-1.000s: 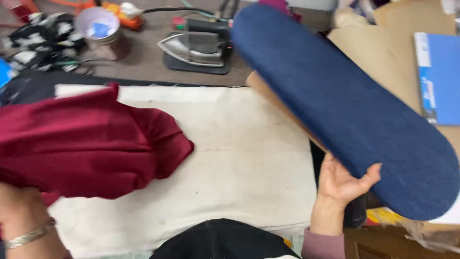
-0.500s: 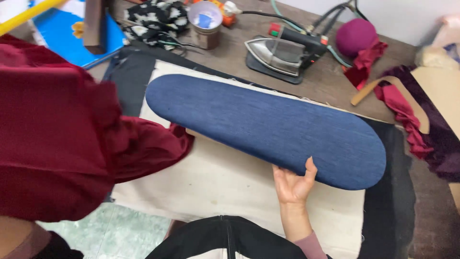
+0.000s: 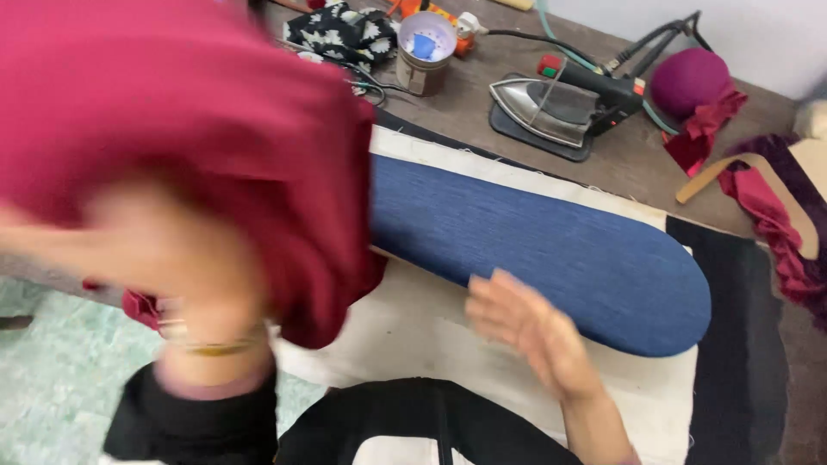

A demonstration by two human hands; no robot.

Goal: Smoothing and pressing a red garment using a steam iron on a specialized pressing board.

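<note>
You are letting go of the board (image 3: 551,250), right hand (image 3: 525,327) now spread open just below it, while your left hand (image 3: 172,258) is lifting the cloth (image 3: 215,120), fingers too blurred to tell.

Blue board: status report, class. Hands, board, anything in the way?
Left hand lifting red garment, blurred. Right hand open beside blue board, apart. Board flat on white pad; garment covers its left end.

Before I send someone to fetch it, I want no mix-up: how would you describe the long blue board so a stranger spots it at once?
Start at the white padded cloth covering the worktable. Lying across it, in front of the grey iron, is the blue board. It is a long, flat, denim-covered shape with a rounded end, the only blue thing among the red fabrics, just beyond the right hand.
</note>
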